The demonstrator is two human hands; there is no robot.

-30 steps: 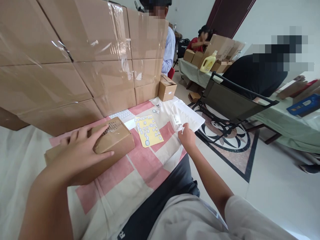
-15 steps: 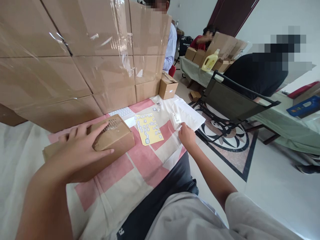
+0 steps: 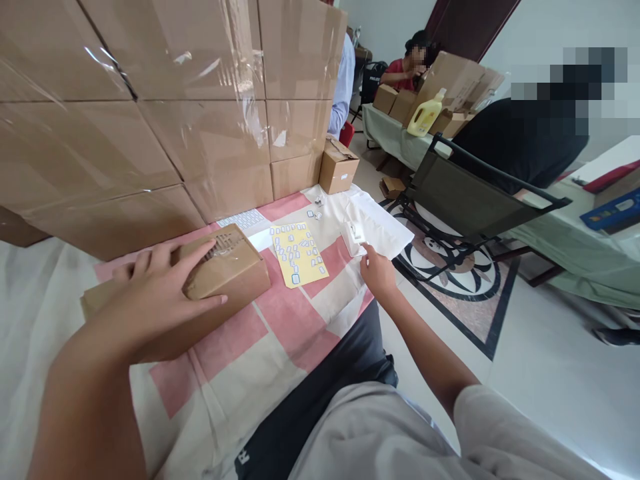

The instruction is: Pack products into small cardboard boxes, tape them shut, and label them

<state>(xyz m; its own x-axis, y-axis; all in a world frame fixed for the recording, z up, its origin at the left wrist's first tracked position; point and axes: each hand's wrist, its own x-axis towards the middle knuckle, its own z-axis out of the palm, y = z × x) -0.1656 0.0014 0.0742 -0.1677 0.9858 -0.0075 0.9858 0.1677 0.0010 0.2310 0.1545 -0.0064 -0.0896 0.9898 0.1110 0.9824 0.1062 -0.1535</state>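
Note:
My left hand (image 3: 165,280) lies on top of a long brown cardboard box (image 3: 240,280), its fingers spread apart. My right hand (image 3: 379,272) is closed, thumb and index finger together, at the near edge of a small white tape dispenser (image 3: 356,232). Whatever sits between those fingertips is too small to make out. Between the hands lies a yellow sheet (image 3: 310,270) dotted with several small white paper pieces with dark outlines. Behind it is a white sheet (image 3: 243,219) printed with rows of similar shapes. Small scraps (image 3: 319,200) lie near the dispenser.
Stacked, taped cardboard boxes (image 3: 210,140) form a wall at the back left. A small box (image 3: 339,167) stands at the table's far corner, near white paper (image 3: 385,223). To the right are a folding chair (image 3: 460,180), seated people and another table (image 3: 545,233) with a yellow jug (image 3: 426,115).
The camera view has shifted slightly. My right hand stays by the tape dispenser with its fingers a little changed; my left hand remains spread on the box.

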